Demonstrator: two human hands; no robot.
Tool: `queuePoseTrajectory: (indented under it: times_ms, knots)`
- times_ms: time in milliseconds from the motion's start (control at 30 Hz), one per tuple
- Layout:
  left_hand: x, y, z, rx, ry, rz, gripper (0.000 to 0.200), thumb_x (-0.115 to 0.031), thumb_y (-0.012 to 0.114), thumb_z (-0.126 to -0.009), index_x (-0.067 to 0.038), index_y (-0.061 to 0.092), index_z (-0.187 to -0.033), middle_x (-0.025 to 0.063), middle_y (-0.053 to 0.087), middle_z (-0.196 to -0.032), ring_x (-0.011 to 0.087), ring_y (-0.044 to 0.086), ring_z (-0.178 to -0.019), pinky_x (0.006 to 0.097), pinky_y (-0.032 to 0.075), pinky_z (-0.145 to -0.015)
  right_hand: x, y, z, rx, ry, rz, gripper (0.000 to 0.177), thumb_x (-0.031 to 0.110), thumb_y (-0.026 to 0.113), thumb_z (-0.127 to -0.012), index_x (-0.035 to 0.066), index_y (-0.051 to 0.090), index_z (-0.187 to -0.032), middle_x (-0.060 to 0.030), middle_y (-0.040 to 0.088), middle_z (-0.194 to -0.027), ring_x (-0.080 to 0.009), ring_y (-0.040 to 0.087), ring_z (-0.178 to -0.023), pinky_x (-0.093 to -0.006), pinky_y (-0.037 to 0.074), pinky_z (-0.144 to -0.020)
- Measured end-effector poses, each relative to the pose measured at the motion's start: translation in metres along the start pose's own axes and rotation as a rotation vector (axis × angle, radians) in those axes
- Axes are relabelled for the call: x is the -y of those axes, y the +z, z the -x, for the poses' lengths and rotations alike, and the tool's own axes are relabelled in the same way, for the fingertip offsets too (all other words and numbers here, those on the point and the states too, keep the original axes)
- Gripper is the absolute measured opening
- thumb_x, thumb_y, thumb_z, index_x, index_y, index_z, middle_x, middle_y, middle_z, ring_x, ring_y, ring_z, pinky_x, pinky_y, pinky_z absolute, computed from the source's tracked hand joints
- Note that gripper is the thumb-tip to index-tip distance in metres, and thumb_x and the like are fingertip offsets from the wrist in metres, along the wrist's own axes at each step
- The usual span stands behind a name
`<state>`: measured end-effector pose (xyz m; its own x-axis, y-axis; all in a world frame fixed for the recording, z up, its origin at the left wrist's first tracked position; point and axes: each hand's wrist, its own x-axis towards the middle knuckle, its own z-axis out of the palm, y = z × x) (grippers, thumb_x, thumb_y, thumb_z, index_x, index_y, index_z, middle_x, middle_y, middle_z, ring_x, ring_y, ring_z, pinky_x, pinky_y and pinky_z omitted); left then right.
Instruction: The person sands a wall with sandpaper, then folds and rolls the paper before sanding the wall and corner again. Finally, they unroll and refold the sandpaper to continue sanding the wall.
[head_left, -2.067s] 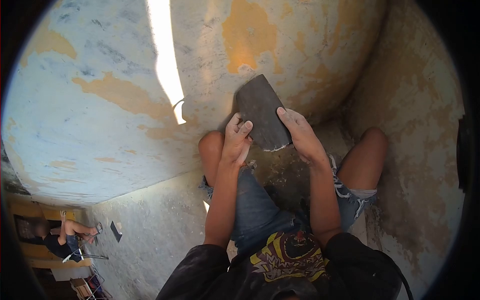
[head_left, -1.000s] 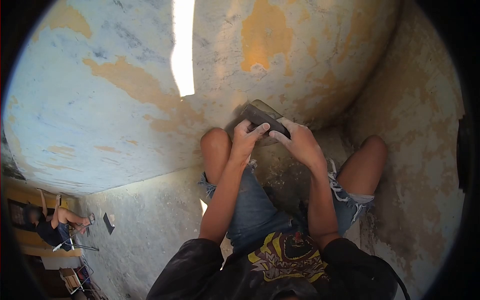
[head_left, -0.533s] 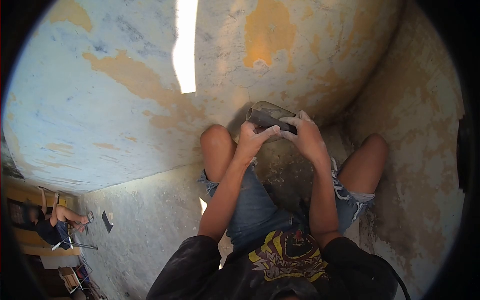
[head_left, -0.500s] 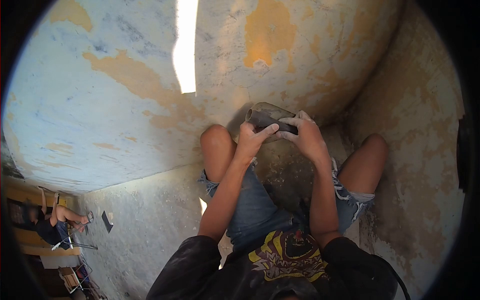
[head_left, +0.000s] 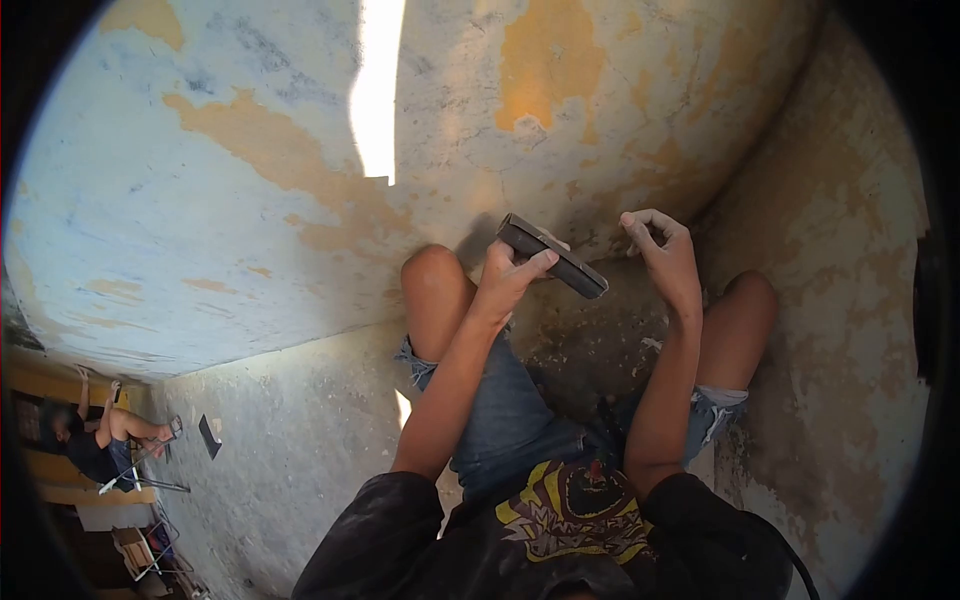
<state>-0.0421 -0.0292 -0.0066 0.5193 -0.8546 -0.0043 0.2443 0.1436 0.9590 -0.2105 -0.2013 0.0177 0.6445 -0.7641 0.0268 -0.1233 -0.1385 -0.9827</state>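
Observation:
My left hand grips a dark grey sheet of sandpaper, folded into a long flat pad, with the thumb across its near face. The pad slants down to the right above my knees; whether anything is inside it is hidden. To its right, my right hand is raised and apart from it. Its fingers are bent, with a gap between thumb and fingers, and nothing shows in them. Pale dust coats its fingertips.
A wall with peeling pale and orange paint rises close ahead, meeting another wall at the right. On the dusty floor lies a dark sheet. At far left a person sits with raised arms, near a folding chair.
My right hand has let go of the sandpaper and moved right. The sheet, looser and curled before, is now a flatter folded pad in my left hand.

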Motion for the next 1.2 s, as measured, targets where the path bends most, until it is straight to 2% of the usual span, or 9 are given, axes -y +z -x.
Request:
queuePoseTrajectory:
  times_ms: [133,200,267,333,533,767,933,1067,1200]
  knots:
    - [0.003,0.002,-0.002,0.118,0.051,-0.085,0.030,-0.012,0.074,-0.087,-0.002,0.061,-0.111,0.0125,0.070,-0.110,0.0195,0.067,-0.102,0.0344,0.056,-0.088,-0.020,0.012,-0.006,0.119,0.009,-0.009,0.042,0.038,0.068,-0.095,-0.002,0.069,-0.108,-0.0041,0.068,-0.086,-0.0102,0.061,-0.082,-0.0263,0.049,-0.076]
    - [0.001,0.004,-0.001,0.140,0.074,-0.096,0.031,-0.011,0.075,-0.085,-0.002,0.061,-0.111,0.0123,0.071,-0.110,0.0195,0.067,-0.102,0.0350,0.056,-0.089,-0.020,0.017,0.000,0.450,-0.056,0.048,0.050,0.044,0.065,-0.096,-0.001,0.066,-0.118,-0.0052,0.069,-0.093,-0.0117,0.061,-0.089,-0.0276,0.048,-0.079]
    - [-0.007,0.006,0.001,0.127,0.070,-0.024,0.032,-0.009,0.079,-0.083,0.000,0.063,-0.109,0.0109,0.071,-0.107,0.0171,0.065,-0.101,0.0332,0.052,-0.092,-0.030,0.018,0.001,0.545,-0.088,0.091,0.059,0.055,0.054,-0.100,0.001,0.065,-0.122,-0.0066,0.071,-0.094,-0.0141,0.064,-0.092,-0.0298,0.050,-0.080]
    - [-0.007,0.005,0.002,0.119,0.090,-0.003,0.032,-0.009,0.080,-0.082,0.000,0.063,-0.108,0.0108,0.071,-0.106,0.0171,0.066,-0.099,0.0327,0.052,-0.092,-0.023,0.019,0.001,0.806,0.279,-0.040,0.064,0.056,0.038,-0.105,0.000,0.065,-0.123,-0.0106,0.070,-0.103,-0.0186,0.067,-0.091,-0.0317,0.051,-0.087]
    - [0.003,-0.007,0.001,0.013,0.191,-0.080,0.028,-0.012,0.084,-0.079,-0.001,0.066,-0.098,0.0080,0.071,-0.093,0.0148,0.066,-0.086,0.0299,0.053,-0.080,-0.009,0.027,0.002,0.986,0.105,-0.126,0.074,0.062,0.026,-0.105,0.000,0.065,-0.116,-0.0100,0.071,-0.088,-0.0183,0.068,-0.074,-0.0305,0.054,-0.075]
    - [0.004,-0.004,-0.001,-0.166,0.232,-0.033,0.023,-0.014,0.084,-0.081,-0.002,0.067,-0.091,0.0029,0.068,-0.086,0.0095,0.063,-0.077,0.0256,0.051,-0.071,-0.004,0.039,0.008,0.976,0.268,-0.261,0.073,0.061,0.024,-0.105,0.000,0.066,-0.106,-0.0123,0.071,-0.091,-0.0204,0.068,-0.068,-0.0344,0.056,-0.075]
    - [-0.004,0.001,0.001,-0.174,0.193,-0.031,0.023,-0.011,0.081,-0.083,-0.002,0.067,-0.099,0.0031,0.069,-0.092,0.0106,0.064,-0.083,0.0263,0.051,-0.076,-0.016,0.048,0.005,0.672,0.007,-0.014,0.074,0.060,0.028,-0.106,-0.006,0.062,-0.110,-0.0100,0.068,-0.100,-0.0193,0.061,-0.086,-0.0325,0.049,-0.087]
    - [0.000,0.000,-0.001,-0.202,0.171,-0.081,0.021,-0.008,0.078,-0.085,-0.001,0.068,-0.102,0.0036,0.070,-0.094,0.0111,0.065,-0.084,0.0260,0.051,-0.077,-0.018,0.048,0.001,0.692,0.025,-0.053,0.071,0.056,0.029,-0.107,-0.008,0.061,-0.112,-0.0101,0.067,-0.097,-0.0187,0.056,-0.092,-0.0312,0.045,-0.091]
    - [0.004,0.001,-0.004,-0.256,0.192,-0.219,0.020,-0.013,0.080,-0.084,0.001,0.068,-0.091,0.0027,0.069,-0.082,0.0088,0.062,-0.073,0.0252,0.050,-0.067,-0.007,0.050,0.002,0.767,0.034,0.077,0.064,0.055,0.046,-0.102,-0.005,0.064,-0.106,-0.0098,0.067,-0.090,-0.0194,0.058,-0.084,-0.0330,0.048,-0.082]
